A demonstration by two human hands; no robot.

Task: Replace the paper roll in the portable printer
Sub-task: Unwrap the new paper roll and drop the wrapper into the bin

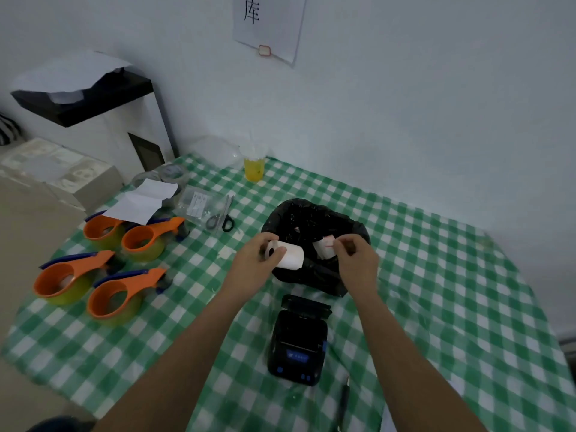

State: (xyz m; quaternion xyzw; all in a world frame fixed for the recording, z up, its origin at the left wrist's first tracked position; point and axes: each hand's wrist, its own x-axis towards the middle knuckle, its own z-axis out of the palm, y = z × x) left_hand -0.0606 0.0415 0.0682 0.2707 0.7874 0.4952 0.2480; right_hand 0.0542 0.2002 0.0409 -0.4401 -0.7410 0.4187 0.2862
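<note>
My left hand (258, 258) grips a white paper roll (288, 255) by its end, with the dark core hole facing left. My right hand (355, 257) pinches a small white scrap of paper with red marks (324, 247). Both hands hover over a black plastic bag (314, 219) on the green checked tablecloth. The black portable printer (297, 341) lies nearer to me, between my forearms, with its lid flipped open at the far end.
Several orange tape dispensers (103, 269) sit at the left. Scissors (219, 218), a clear packet (196, 202) and a white sheet (141, 201) lie behind them. A yellow drink cup (254, 166) stands near the wall. A dark pen (343, 400) lies near the table's front.
</note>
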